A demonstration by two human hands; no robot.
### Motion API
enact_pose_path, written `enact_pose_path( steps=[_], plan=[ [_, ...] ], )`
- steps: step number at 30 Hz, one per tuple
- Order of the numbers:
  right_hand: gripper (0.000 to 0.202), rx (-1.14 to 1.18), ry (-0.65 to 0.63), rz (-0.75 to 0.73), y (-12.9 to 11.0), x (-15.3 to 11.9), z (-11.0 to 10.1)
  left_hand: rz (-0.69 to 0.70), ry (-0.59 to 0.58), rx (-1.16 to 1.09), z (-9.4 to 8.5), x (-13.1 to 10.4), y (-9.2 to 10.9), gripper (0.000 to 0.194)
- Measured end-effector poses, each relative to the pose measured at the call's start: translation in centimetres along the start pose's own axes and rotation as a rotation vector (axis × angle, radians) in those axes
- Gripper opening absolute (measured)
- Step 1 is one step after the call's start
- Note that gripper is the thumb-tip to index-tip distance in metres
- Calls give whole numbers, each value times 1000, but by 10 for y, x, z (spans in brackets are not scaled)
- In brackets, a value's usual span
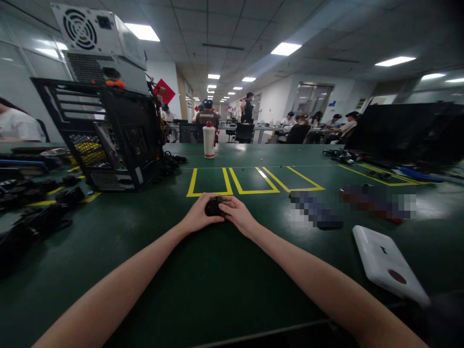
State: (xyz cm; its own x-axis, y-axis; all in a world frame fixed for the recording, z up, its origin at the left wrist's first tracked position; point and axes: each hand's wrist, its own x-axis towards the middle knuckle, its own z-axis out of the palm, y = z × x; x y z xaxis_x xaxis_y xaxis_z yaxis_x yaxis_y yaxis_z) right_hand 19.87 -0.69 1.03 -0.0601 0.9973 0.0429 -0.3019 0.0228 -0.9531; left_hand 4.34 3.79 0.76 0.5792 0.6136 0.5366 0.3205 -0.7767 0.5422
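Observation:
Between my two hands is a small black rounded object (pixel 213 207), partly covered by fingers, so its exact kind does not show. My left hand (pixel 198 212) curls around its left side, the thumb below and the fingers over the top. From the right, my right hand (pixel 237 214) pinches the same object with thumb and fingers. Both hands are just above or on the green tabletop (pixel 210 280), in front of yellow tape outlines (pixel 209 195).
At left stand an open black computer case (pixel 123 140) with power supplies (pixel 105 38) on top and black cables (pixel 32 227). A white cup (pixel 209 140) is behind the tape. A white device (pixel 387 261), blurred items (pixel 315 210) and a dark monitor (pixel 406 130) occupy the right.

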Motion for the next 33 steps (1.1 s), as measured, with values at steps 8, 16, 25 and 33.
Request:
enact_pose_path(
  steps=[8, 16, 25, 33],
  plan=[
    [29, 28, -66, 45, -8, -5, 0, 11, -4, 16, -2, -1, 1, 62],
    [28, 21, -41, 57, -3, 0, -1, 8, -4, 14, -2, -1, 4, 61],
    [33, 26, -92, 56, -6, -6, 1, 23, -19, 24, -2, -2, 3, 60],
    [28, 69, -94, 56, 2, 3, -5, 44, -4, 37, -1, -2, 4, 61]
  ],
)
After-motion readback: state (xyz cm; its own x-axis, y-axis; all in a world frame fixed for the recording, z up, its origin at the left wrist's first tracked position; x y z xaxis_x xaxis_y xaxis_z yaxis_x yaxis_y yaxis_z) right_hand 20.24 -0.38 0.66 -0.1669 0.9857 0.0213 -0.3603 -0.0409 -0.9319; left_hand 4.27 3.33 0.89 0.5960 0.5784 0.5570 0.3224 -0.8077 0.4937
